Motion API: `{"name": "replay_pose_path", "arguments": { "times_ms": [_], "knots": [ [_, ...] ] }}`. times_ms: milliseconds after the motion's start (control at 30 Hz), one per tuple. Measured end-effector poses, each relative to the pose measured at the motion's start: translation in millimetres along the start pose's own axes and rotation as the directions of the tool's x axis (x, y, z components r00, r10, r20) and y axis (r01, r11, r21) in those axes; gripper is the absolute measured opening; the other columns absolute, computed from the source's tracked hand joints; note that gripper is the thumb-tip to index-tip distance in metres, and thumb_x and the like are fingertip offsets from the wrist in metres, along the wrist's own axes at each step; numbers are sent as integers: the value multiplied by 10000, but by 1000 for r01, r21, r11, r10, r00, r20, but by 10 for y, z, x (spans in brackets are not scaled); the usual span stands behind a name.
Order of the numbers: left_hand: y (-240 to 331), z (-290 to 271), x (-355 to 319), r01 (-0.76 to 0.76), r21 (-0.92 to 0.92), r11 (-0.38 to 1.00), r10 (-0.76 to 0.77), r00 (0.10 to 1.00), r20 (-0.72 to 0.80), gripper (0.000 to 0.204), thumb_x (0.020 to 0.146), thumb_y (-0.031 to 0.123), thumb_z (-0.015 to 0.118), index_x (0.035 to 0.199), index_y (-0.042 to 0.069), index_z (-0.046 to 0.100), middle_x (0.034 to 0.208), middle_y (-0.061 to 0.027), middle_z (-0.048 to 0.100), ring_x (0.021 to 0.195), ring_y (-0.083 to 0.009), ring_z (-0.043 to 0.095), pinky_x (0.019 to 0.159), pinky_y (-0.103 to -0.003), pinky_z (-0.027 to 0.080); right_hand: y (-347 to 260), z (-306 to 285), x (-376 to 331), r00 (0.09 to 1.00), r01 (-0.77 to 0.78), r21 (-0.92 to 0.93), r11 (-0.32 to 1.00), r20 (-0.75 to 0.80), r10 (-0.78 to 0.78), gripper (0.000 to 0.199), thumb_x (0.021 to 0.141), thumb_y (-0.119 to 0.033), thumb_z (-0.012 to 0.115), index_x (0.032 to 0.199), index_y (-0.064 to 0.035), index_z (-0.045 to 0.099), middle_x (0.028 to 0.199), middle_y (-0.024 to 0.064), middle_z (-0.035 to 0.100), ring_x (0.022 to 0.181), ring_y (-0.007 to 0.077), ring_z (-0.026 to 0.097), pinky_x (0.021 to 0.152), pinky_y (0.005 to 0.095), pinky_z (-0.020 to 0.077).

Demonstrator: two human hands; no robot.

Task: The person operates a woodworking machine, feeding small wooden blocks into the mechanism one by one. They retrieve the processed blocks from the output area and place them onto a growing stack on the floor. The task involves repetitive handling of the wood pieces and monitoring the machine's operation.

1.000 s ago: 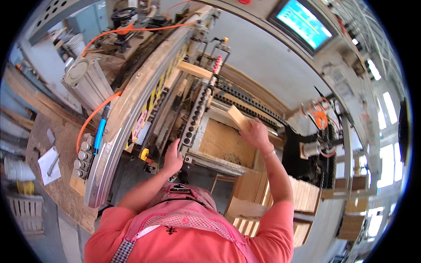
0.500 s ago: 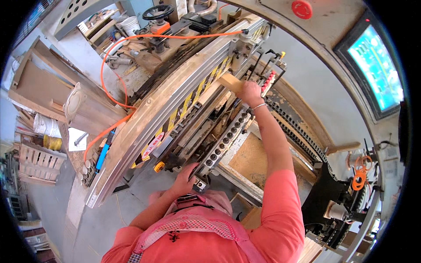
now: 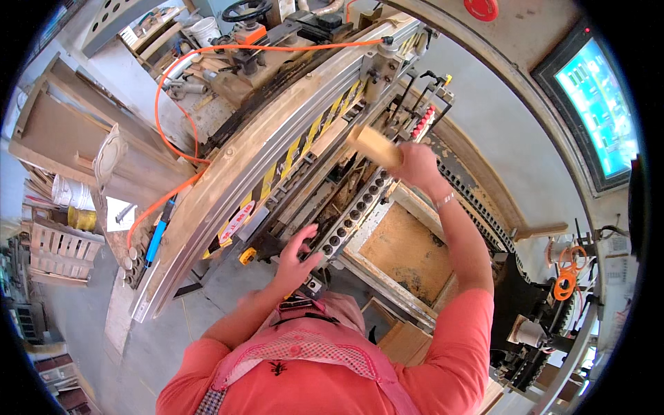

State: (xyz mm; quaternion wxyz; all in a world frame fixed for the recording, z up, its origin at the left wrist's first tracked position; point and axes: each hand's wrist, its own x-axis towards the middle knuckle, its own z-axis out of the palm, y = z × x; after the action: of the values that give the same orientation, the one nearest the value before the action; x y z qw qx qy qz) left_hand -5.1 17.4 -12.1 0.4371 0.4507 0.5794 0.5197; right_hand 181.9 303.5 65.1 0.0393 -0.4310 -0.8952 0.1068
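Observation:
My right hand (image 3: 419, 166) grips one end of a short light-brown wooden block (image 3: 374, 146), held in the air over the machine. The block's free end points up and left, toward the yellow-and-black striped guard rail. My left hand (image 3: 296, 263) is raised near the front of the machine, fingers apart and nothing in it. Close beyond that hand runs a metal bar with a row of round dark holes (image 3: 351, 215). A row of red knobs (image 3: 423, 122) stands on the machine past the block.
A long curved metal beam (image 3: 228, 166) crosses at the left, with an orange hose (image 3: 160, 104) looped over it. A lit screen (image 3: 599, 114) and a red button (image 3: 481, 8) are at the upper right. A tray of sawdust (image 3: 404, 249) lies below the bar.
My right hand has drawn the wooden block back and to the right, away from the striped rail. My left hand has lifted off the bar's near end, and its fingers have spread.

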Motion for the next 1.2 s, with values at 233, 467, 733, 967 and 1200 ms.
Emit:
{"name": "replay_pose_path", "arguments": {
  "times_ms": [233,467,733,967,1200],
  "knots": [
    [-113,280,249,259,-453,853,-166,958,235,416,875,79,583,1249,-14,425,1179,-76,536,1037,-154,545,833,-271,479,-879,243,-968,918,184,473,862,232,-323,435,566,-354,744,808,-7,641,690,166,599,647,317,595,615,371,487],
    [-283,70,-8,11,-348,938,-15,1000,-9,399,800,2,625,1169,10,473,1140,-98,569,1015,-146,558,853,-300,470,-647,122,-545,952,81,319,944,255,-168,393,587,-297,772,844,-26,651,713,110,621,655,205,608,643,313,499],
    [-381,-28,-239,-58,36,998,57,998,26,464,724,37,727,1141,26,525,1109,-82,597,1019,-147,562,861,-295,460,259,466,729,992,-117,-168,979,-59,109,286,571,-247,727,727,-16,665,743,158,645,706,306,646,659,382,540],
    [-372,-10,-239,-7,-105,995,21,991,130,472,735,0,704,1144,36,469,1308,-134,450,1113,-170,504,883,-303,441,190,632,1086,977,-207,-154,966,13,211,389,565,-325,764,787,-19,670,825,162,657,799,300,647,708,374,541],
    [-386,-115,-162,19,-124,992,11,972,236,481,719,7,719,1132,52,476,1347,-153,418,1222,-209,429,937,-316,391,200,627,1035,996,-60,-197,979,56,73,401,603,-343,746,821,-15,672,864,164,655,842,297,638,751,369,525]
  ]
}}
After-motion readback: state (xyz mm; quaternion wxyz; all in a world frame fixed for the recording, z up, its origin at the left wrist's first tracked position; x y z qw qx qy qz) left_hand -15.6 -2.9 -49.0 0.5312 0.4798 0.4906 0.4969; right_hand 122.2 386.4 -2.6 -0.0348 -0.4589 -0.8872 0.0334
